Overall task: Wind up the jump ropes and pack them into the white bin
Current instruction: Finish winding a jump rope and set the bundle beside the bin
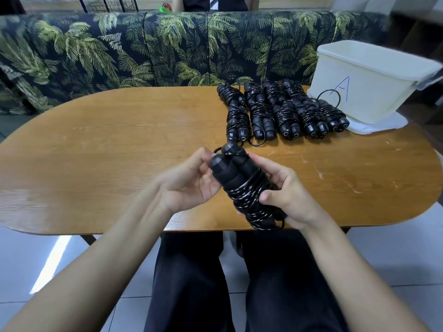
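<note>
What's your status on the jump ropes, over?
Right hand grips wound jump rope; left hand pinches its top end. Finished bundles in rows beside white bin. No obstruction seen.

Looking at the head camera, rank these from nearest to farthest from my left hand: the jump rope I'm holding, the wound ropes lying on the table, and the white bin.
1. The held jump rope: gripped by the left hand itself, in front of the body.
2. The wound ropes: lying ahead and to the right.
3. The white bin: farthest, at the far right beyond those ropes.
</note>
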